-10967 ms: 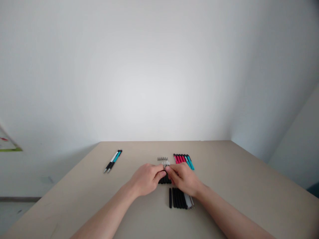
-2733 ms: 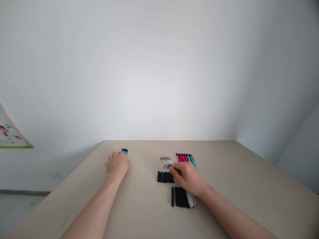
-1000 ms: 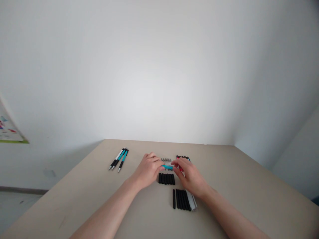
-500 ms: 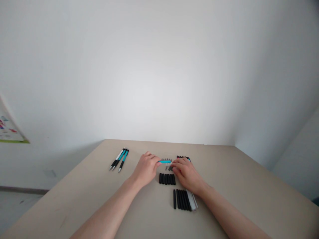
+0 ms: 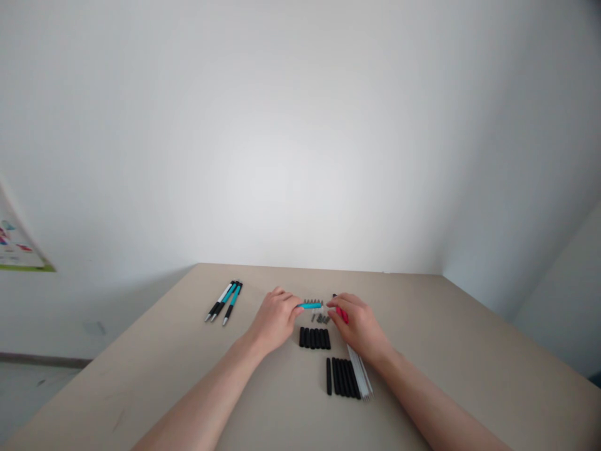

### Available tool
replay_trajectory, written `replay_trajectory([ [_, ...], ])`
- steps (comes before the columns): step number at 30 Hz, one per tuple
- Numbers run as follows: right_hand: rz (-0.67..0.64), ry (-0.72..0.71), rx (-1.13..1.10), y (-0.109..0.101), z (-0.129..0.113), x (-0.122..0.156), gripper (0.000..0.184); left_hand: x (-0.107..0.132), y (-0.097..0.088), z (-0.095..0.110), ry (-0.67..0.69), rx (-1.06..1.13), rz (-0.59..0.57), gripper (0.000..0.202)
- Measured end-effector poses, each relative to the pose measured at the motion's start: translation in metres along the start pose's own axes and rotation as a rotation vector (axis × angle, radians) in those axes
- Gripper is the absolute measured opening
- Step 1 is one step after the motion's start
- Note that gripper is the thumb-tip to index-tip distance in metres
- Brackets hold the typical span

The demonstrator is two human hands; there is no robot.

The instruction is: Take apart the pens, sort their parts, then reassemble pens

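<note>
My left hand [image 5: 276,316] pinches a teal pen barrel [image 5: 312,305] and holds it level just above the beige table [image 5: 446,351]. My right hand [image 5: 357,322] is closed, fingertips near the barrel's right end, resting over a row of red pen barrels [image 5: 342,314]; what its fingers hold is too small to make out. Between the hands lie small grey tips and springs [image 5: 319,318]. A row of short black grips [image 5: 314,338] sits just below them.
Three finished pens [image 5: 224,302] lie at the far left of the table. Several long black tubes and clear refills [image 5: 348,377] lie near my right wrist. A white wall stands behind the table; a poster corner [image 5: 16,247] shows at the left.
My left hand laid a third pen with the two at the left, then came back to centre and took the teal barrel. My right hand has shifted slightly right.
</note>
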State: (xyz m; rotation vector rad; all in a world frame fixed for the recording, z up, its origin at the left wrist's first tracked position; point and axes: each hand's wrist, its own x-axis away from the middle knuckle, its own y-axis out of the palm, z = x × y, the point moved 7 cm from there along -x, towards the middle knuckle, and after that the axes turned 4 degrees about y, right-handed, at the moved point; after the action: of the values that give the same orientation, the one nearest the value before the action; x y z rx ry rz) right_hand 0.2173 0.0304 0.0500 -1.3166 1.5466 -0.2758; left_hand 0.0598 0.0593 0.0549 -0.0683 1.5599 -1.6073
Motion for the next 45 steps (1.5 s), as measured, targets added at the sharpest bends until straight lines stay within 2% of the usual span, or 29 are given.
replay_trajectory([
  [3,0.069,0.034,-0.044,-0.009,0.000,0.000,0.012,0.000,0.001,0.002,0.022,0.004,-0.010,0.019],
  [6,0.084,0.047,-0.090,-0.011,-0.002,0.000,0.012,0.000,0.002,0.002,0.033,0.007,-0.019,0.018],
  [17,0.035,0.016,-0.186,-0.004,-0.007,0.002,0.008,0.000,-0.003,0.010,0.062,0.037,-0.016,0.019],
  [23,0.018,0.035,-0.206,-0.002,-0.005,0.002,0.014,0.000,-0.002,0.010,0.067,0.052,0.001,0.020],
  [32,-0.018,-0.013,-0.109,-0.002,-0.010,0.003,0.024,0.000,-0.003,0.015,0.078,0.076,-0.007,0.018],
  [38,0.028,-0.065,-0.099,-0.009,-0.020,0.002,0.023,0.001,-0.002,0.014,0.084,0.084,0.001,0.019],
  [45,0.091,-0.004,-0.185,-0.012,-0.015,0.003,0.017,0.001,-0.003,0.015,0.082,0.100,-0.002,0.021],
])
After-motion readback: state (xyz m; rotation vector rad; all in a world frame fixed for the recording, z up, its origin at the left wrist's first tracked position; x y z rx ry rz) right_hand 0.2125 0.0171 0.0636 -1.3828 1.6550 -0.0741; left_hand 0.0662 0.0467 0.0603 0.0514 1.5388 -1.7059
